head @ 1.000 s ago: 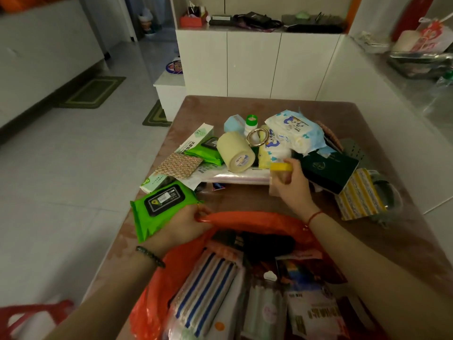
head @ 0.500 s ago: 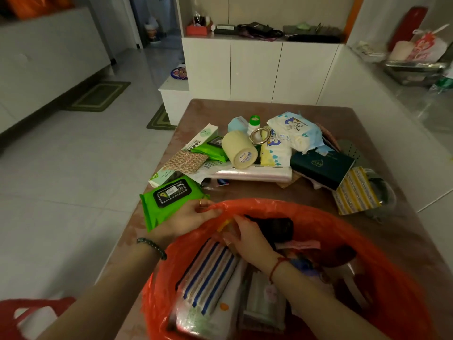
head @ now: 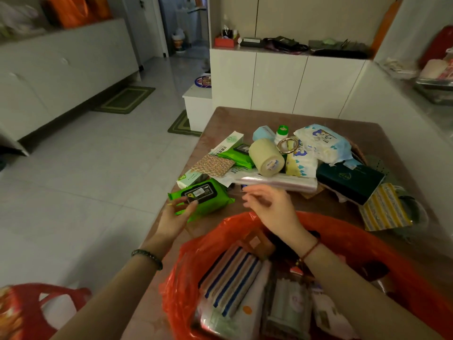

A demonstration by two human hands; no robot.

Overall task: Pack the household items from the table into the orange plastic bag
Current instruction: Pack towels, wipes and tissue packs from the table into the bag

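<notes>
The orange plastic bag (head: 182, 273) stands open at the table's near edge, with a striped cloth (head: 232, 273) and several packets inside. My left hand (head: 175, 218) pinches the near corner of a green wet wipes pack (head: 208, 195) lying just left of the bag. Above the bag's far rim my right hand (head: 270, 207) hovers with relaxed fingers and holds nothing. Beyond it lie a clear plastic roll (head: 277, 180), a cream tape roll (head: 266, 158), a diaper pack (head: 321, 141), a dark green box (head: 350, 180) and a yellow striped pouch (head: 384, 208).
The brown table (head: 245, 119) also carries a smaller green pack (head: 235, 155), a patterned card (head: 213, 164) and a green-capped bottle (head: 282, 131). A red stool (head: 36, 307) stands at bottom left. White cabinets (head: 282, 82) lie behind the table, tiled floor to its left.
My right hand carried a yellow-capped bottle into the bag and has come out with nothing in it. My left hand left the bag's rim and took hold of the green wipes pack.
</notes>
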